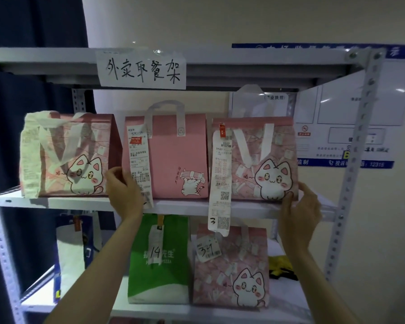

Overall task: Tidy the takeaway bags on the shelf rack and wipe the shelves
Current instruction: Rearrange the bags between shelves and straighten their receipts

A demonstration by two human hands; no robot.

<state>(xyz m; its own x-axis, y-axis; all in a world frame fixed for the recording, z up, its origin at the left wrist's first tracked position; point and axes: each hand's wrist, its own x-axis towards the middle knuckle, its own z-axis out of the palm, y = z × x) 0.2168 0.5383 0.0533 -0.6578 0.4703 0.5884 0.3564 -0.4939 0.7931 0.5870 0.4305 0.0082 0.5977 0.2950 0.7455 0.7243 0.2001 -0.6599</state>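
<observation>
Item: plain pink bag (173, 157), mid-shelf (80, 202), upright. L hand (124, 190) grips its left edge; R hand (301, 206) grips the cat bag (267, 160) to its right. Advice: push both together evenly, keep upright.

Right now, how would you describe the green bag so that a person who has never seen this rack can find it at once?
Start at the handwritten paper sign on the top rail and drop to the lower shelf. The green bag stands there in the middle, with a pink cat bag on its right. It is the only green one, white at the bottom, with a slip marked 14.
</observation>
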